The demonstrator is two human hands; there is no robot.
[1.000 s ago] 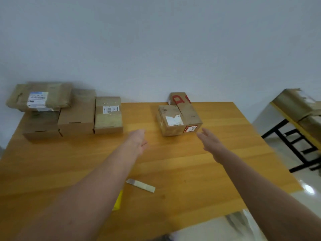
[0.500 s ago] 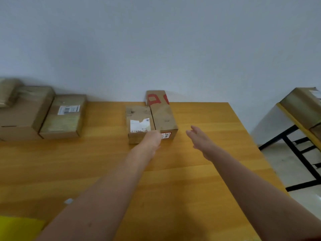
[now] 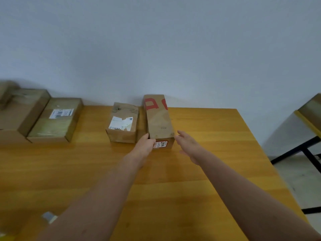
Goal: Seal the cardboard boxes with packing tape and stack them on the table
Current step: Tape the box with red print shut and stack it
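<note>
Head view: left hand [image 3: 145, 147], right hand [image 3: 188, 145] flank long box [image 3: 159, 122]; perhaps five boxes [image 3: 57, 120].

You've only got the one view here: it's on your head, wide-angle, pointing forward and down along both forearms. Your left hand [image 3: 145, 145] and right hand [image 3: 188, 145] land about mid-frame, at arm's reach. The table [image 3: 208, 180] runs from under your elbows out past your fingertips, and beyond that the wall [image 3: 156, 49] fills the top.

so the long red-printed box [image 3: 159, 119] lies flat on the bench [image 3: 199, 171], squat torn-label box [image 3: 122, 125] just left, small gap between
</note>
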